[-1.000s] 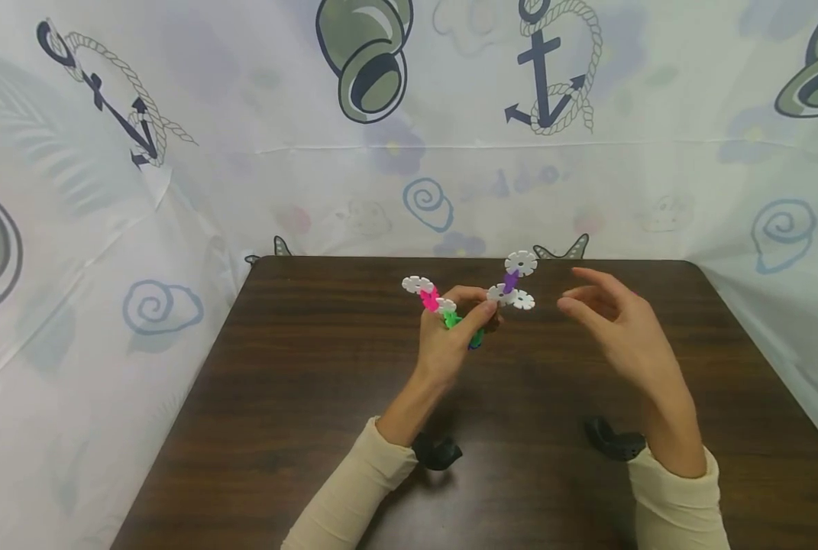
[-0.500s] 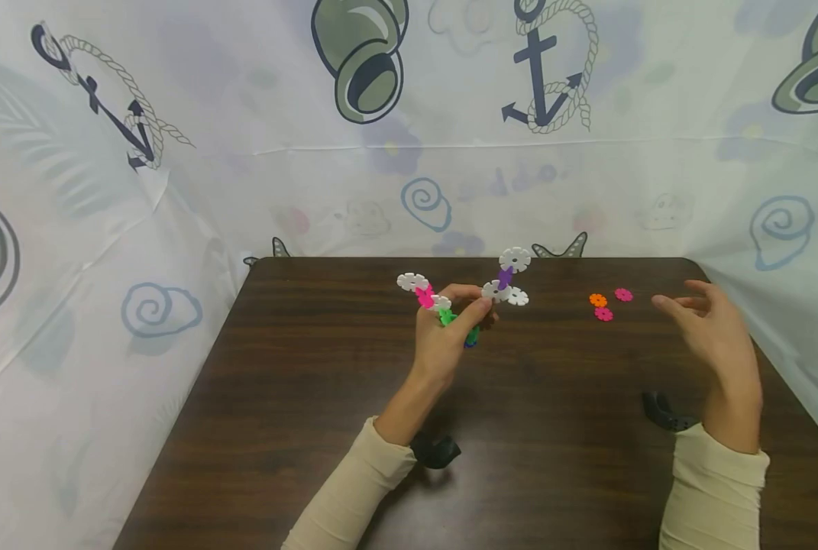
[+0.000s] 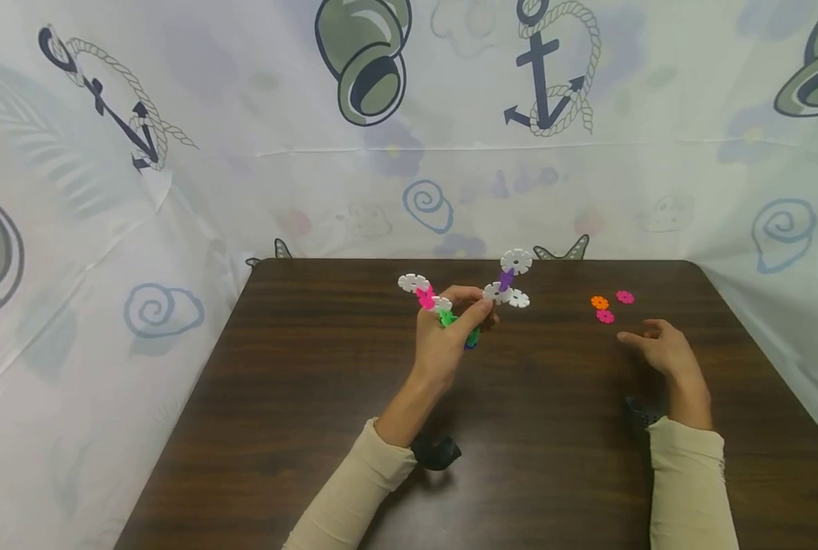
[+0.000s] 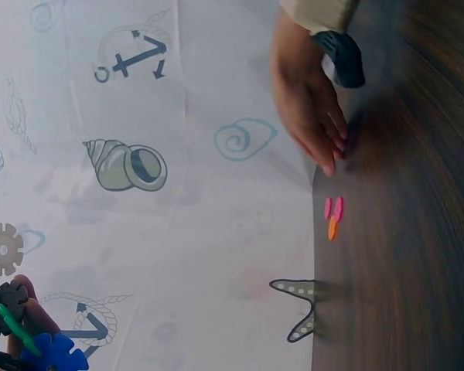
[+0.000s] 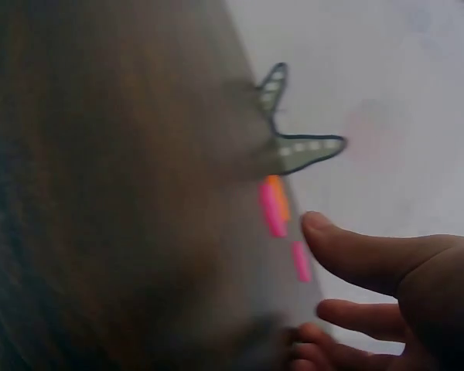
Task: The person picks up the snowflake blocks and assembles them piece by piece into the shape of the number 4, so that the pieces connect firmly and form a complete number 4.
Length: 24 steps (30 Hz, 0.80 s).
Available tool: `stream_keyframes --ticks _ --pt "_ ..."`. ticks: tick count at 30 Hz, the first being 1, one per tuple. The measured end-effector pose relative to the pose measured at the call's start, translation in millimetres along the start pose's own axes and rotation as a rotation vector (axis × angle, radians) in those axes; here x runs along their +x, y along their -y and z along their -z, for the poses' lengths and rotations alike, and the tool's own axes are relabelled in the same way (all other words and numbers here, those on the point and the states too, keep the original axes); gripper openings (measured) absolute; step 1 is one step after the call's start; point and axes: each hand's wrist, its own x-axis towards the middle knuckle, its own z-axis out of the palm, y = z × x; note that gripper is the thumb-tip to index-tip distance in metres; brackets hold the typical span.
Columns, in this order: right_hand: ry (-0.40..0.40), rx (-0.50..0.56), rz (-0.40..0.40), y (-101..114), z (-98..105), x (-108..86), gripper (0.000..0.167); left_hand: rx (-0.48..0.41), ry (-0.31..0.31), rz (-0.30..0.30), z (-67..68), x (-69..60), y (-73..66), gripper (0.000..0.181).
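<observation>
My left hand point(image 3: 443, 340) holds a joined chain of notched snowflake discs up above the table, thumb and fingers pinching it. White discs point(image 3: 516, 261), a purple disc point(image 3: 506, 280), a pink disc point(image 3: 425, 297) and green discs point(image 3: 447, 317) show in the head view; a blue disc point(image 4: 58, 355) shows in the left wrist view. On the table lie an orange disc point(image 3: 599, 302) and two pink discs point(image 3: 605, 316). Just nearer the person and to their right is my right hand point(image 3: 668, 357), thumb and fingers apart, nothing seen between them.
The dark wooden table point(image 3: 299, 397) has its far edge against a white printed cloth point(image 3: 244, 99) with anchors and shells. A black wrist strap piece point(image 3: 438, 452) sits by the left cuff; another is at the right wrist.
My right hand first swung right, uncovering the loose discs, then came back left and lower, nearer the table. My left hand stays almost still with the joined discs.
</observation>
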Motion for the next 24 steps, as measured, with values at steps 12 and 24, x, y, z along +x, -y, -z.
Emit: stream_keyframes --ticks 12,24 --pt "-0.143 -0.045 0.052 1.4 -21.9 25.1 0.084 0.001 0.001 0.004 -1.0 -0.2 -1.0 0.02" --pt "-0.177 -0.024 0.099 9.5 -30.8 34.8 0.059 0.014 0.0 0.032 -2.1 0.0 2.0 0.019"
